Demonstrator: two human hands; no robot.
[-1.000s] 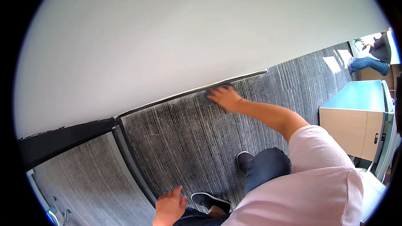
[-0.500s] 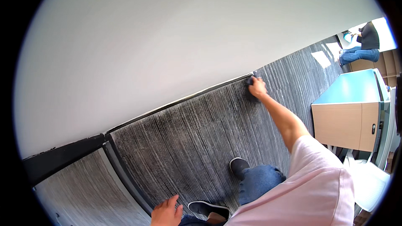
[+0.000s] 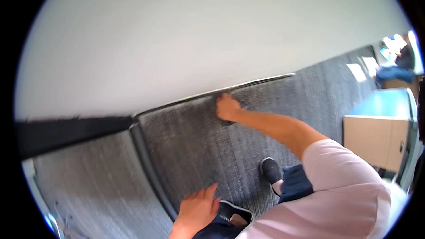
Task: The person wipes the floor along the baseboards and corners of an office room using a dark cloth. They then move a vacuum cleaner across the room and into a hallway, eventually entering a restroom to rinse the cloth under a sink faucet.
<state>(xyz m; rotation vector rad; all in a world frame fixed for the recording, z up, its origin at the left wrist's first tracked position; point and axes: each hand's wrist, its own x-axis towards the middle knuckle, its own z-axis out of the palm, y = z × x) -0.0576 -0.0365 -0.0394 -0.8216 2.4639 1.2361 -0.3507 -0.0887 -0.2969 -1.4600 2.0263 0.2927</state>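
Along the carpet's (image 3: 199, 150) wall-side edge, the right grip (image 3: 228, 107) is curled over a dark cloth-like pad (image 3: 229, 123), seemingly to keep it against the black strip (image 3: 177, 103); the left grip (image 3: 198, 208), loosely spread and apparently empty, hangs near a trousered leg (image 3: 216, 231), perhaps for balance. The pad looks blackish, blurred, mostly hidden.

I see the right hand (image 3: 228, 107) blurred, a dark thing (image 3: 229, 123) mostly hidden by it, kind unclear to me, left forearm (image 3: 183, 230) cut by the lower edge, far person (image 3: 395, 74) smeared.
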